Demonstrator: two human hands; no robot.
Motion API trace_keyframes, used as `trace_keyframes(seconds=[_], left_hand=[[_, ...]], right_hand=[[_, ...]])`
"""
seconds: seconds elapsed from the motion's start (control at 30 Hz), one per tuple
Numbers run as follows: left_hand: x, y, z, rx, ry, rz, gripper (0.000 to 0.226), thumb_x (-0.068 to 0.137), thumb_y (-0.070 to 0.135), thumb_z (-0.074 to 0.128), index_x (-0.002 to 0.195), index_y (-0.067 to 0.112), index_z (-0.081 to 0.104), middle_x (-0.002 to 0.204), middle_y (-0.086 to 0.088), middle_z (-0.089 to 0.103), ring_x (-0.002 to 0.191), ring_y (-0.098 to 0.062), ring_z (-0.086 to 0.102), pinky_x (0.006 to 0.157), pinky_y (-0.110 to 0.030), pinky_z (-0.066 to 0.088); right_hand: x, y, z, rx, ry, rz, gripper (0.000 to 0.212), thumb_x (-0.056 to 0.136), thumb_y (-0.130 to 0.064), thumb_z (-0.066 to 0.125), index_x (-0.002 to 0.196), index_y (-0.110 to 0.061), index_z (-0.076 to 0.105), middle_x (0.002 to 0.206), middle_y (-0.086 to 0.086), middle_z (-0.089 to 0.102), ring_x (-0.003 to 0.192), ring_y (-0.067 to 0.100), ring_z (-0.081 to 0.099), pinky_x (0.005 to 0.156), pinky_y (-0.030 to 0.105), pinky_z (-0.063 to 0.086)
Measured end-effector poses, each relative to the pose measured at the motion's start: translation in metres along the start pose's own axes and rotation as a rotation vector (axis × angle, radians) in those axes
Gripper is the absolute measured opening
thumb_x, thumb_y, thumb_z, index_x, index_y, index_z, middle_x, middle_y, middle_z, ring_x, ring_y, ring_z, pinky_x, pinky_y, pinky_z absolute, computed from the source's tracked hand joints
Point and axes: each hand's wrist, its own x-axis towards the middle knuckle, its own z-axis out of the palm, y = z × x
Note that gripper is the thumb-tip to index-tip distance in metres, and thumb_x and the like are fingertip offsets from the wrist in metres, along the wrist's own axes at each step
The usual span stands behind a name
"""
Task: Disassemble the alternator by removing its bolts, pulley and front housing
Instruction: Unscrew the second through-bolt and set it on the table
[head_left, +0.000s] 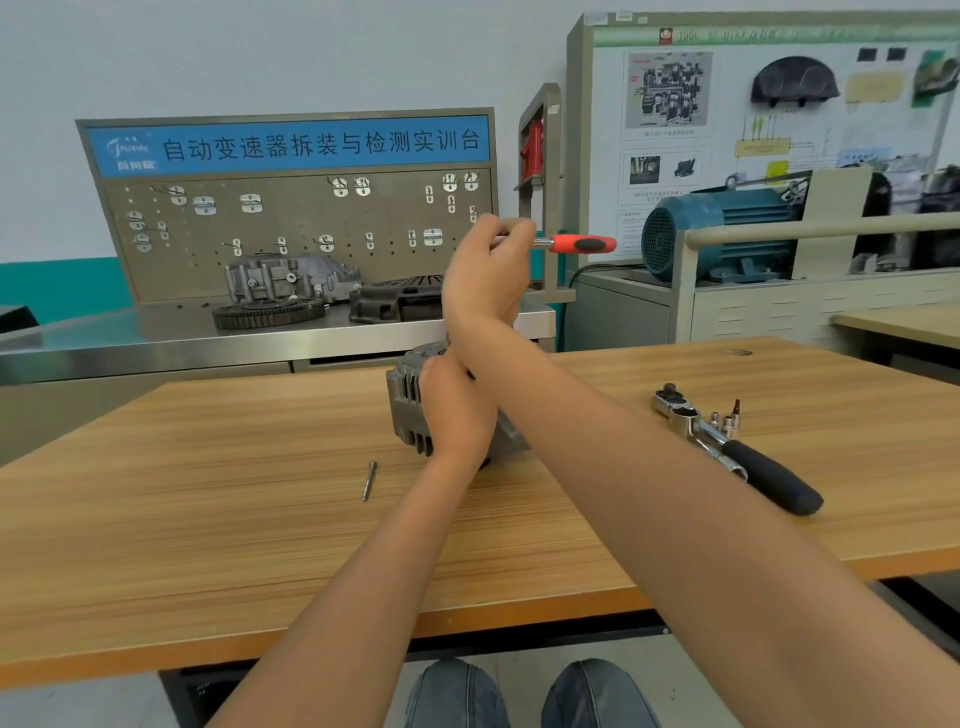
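The alternator (410, 400) stands on the wooden bench (208, 519), near its far edge and about midway across, with its grey ribbed housing turned toward the left. The left hand (457, 410) rests against its near right side, fingers curled round the body and gripping it (the fingertips themselves are hidden behind the hand). The right forearm crosses over the left wrist, and the right hand (488, 270) is raised above the alternator, its fingers closed round the metal shaft of a ratchet wrench (571, 243) whose red and black handle sticks out level to the right. The head of that wrench is hidden by the hand, so whether it sits on a bolt cannot be told. A single long bolt (369, 480) lies loose on the bench just left of and nearer than the alternator, apart from it. Well to the right lies a second, larger ratchet (737, 452) with a black grip, and a few small sockets and bits (727, 418) stand just beside its head. Behind the bench is a steel counter (156, 338) carrying dark gearbox parts (291, 286), backed by a pegboard (291, 228) under a blue sign. To the right stands a teal electric motor (711, 234).
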Motion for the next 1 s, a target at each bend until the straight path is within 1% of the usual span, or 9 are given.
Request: trace_keyframes(seconds=[0.07, 0.23, 0.3, 0.4, 0.53, 0.6, 0.83, 0.93, 1.0], left_hand=[[-0.001, 0.002, 0.001, 0.005, 0.015, 0.035, 0.041, 0.089, 0.002, 0.051, 0.057, 0.025, 0.038, 0.058, 0.004, 0.045, 0.074, -0.025, 0.044, 0.059, -0.030, 0.032], [-0.002, 0.002, 0.001, -0.013, 0.005, 0.127, 0.020, 0.095, 0.021, 0.051, 0.077, 0.014, 0.056, 0.072, -0.007, 0.061, 0.084, -0.033, 0.055, 0.073, -0.041, 0.042], [-0.003, 0.002, 0.001, -0.004, 0.009, 0.147, 0.026, 0.097, 0.026, 0.048, 0.073, 0.020, 0.053, 0.066, -0.001, 0.056, 0.081, -0.032, 0.054, 0.071, -0.040, 0.040], [-0.005, 0.004, -0.001, 0.007, -0.003, 0.161, 0.031, 0.099, 0.028, 0.044, 0.068, 0.032, 0.047, 0.061, 0.013, 0.052, 0.081, -0.031, 0.053, 0.074, -0.041, 0.040], [-0.003, 0.001, 0.000, 0.035, -0.017, 0.187, 0.024, 0.098, 0.031, 0.044, 0.084, 0.019, 0.059, 0.083, -0.003, 0.068, 0.092, -0.031, 0.058, 0.085, -0.045, 0.043], [-0.002, 0.000, 0.000, 0.012, -0.023, 0.179, 0.025, 0.098, 0.031, 0.046, 0.091, 0.015, 0.065, 0.083, -0.003, 0.068, 0.093, -0.033, 0.059, 0.084, -0.046, 0.044], [-0.002, 0.003, -0.001, -0.001, -0.023, 0.158, 0.025, 0.097, 0.030, 0.050, 0.086, 0.016, 0.067, 0.069, 0.003, 0.061, 0.089, -0.044, 0.056, 0.081, -0.048, 0.045], [-0.003, 0.005, -0.002, 0.001, -0.018, 0.132, 0.026, 0.097, 0.026, 0.051, 0.071, 0.027, 0.055, 0.064, 0.011, 0.056, 0.090, -0.041, 0.056, 0.079, -0.047, 0.045], [-0.002, 0.005, -0.001, -0.003, -0.013, 0.109, 0.023, 0.096, 0.021, 0.052, 0.074, 0.024, 0.058, 0.073, 0.004, 0.061, 0.095, -0.035, 0.058, 0.082, -0.048, 0.047]], right_hand=[[0.008, -0.001, -0.004, -0.029, -0.068, 0.030, 0.021, 0.097, -0.024, 0.036, 0.077, -0.017, 0.037, 0.064, -0.004, 0.042, 0.055, 0.012, 0.038, 0.052, 0.028, 0.031], [0.023, -0.006, -0.007, 0.144, -0.300, 0.283, 0.026, 0.093, -0.019, 0.037, 0.067, -0.017, 0.034, 0.058, -0.002, 0.031, 0.050, 0.012, 0.027, 0.044, 0.024, 0.025], [0.027, -0.009, -0.009, 0.236, -0.451, 0.434, 0.026, 0.091, -0.021, 0.036, 0.066, -0.017, 0.037, 0.051, -0.003, 0.032, 0.043, 0.010, 0.026, 0.038, 0.017, 0.021], [0.035, -0.010, -0.015, 0.271, -0.645, 0.510, 0.032, 0.091, -0.026, 0.033, 0.060, -0.017, 0.037, 0.040, -0.006, 0.031, 0.034, 0.009, 0.027, 0.037, 0.013, 0.019], [0.045, -0.012, -0.022, 0.320, -0.883, 0.588, 0.035, 0.092, -0.026, 0.032, 0.058, -0.017, 0.035, 0.038, -0.007, 0.026, 0.032, 0.007, 0.024, 0.038, 0.013, 0.015], [0.047, -0.012, -0.022, 0.340, -0.935, 0.613, 0.036, 0.092, -0.026, 0.032, 0.057, -0.017, 0.035, 0.038, -0.008, 0.026, 0.032, 0.007, 0.024, 0.039, 0.014, 0.014], [0.041, -0.011, -0.021, 0.337, -0.835, 0.568, 0.036, 0.092, -0.027, 0.032, 0.058, -0.017, 0.036, 0.039, -0.007, 0.027, 0.034, 0.008, 0.025, 0.040, 0.015, 0.018], [0.032, -0.015, -0.017, 0.281, -0.675, 0.492, 0.037, 0.093, -0.026, 0.031, 0.058, -0.017, 0.037, 0.039, -0.007, 0.029, 0.036, 0.009, 0.026, 0.041, 0.017, 0.019], [0.023, -0.015, -0.012, 0.223, -0.496, 0.401, 0.035, 0.095, -0.024, 0.032, 0.061, -0.017, 0.037, 0.045, -0.005, 0.031, 0.042, 0.011, 0.027, 0.042, 0.020, 0.021]])
